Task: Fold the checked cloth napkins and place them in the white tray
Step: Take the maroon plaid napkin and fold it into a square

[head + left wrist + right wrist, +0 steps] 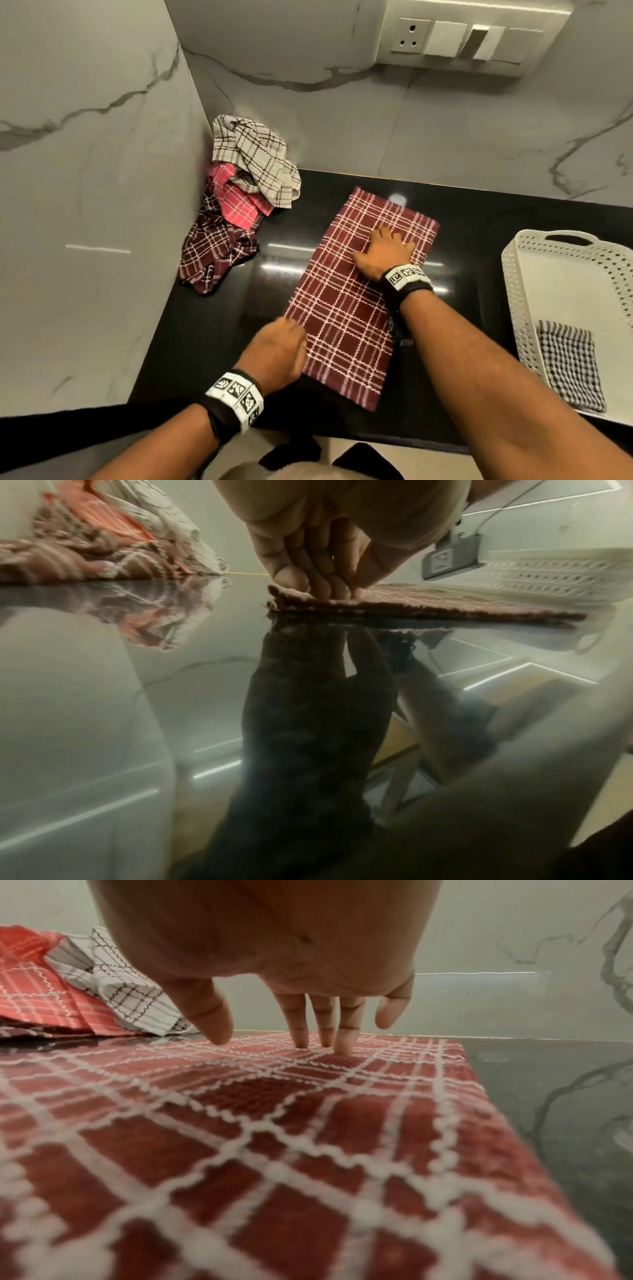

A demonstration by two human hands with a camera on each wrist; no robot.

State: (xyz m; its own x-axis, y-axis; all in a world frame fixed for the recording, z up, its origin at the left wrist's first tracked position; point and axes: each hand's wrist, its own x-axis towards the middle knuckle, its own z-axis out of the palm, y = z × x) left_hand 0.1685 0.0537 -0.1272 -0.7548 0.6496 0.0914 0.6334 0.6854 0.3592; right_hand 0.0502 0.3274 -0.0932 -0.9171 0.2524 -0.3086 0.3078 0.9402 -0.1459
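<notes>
- On the far half of the maroon napkin [356, 291], the right hand [383, 255] lay flat, fingers straight and spread, pressing the cloth down and gripping nothing; the right wrist view showed three fingertips [344, 1045] and the thumb touching the weave.
- At the napkin's near left edge, the left hand [279, 353] had its fingers curled down onto the corner; in the left wrist view thumb and fingers [291, 574] pinched the doubled edge against the black counter [267, 274].
- The napkin lay as a long strip, already folded once, its long axis running from near the person's body away toward the back wall, tilted slightly right. By my reading, the next fold would carry the near end over to the far end, so the left hand was the one placed to lift.
- The white tray [513, 274] stood to the right, nearer the right hand, with a black checked napkin [570, 363] folded inside.
- Unfolded napkins [239, 202] were heaped in the far left corner.
</notes>
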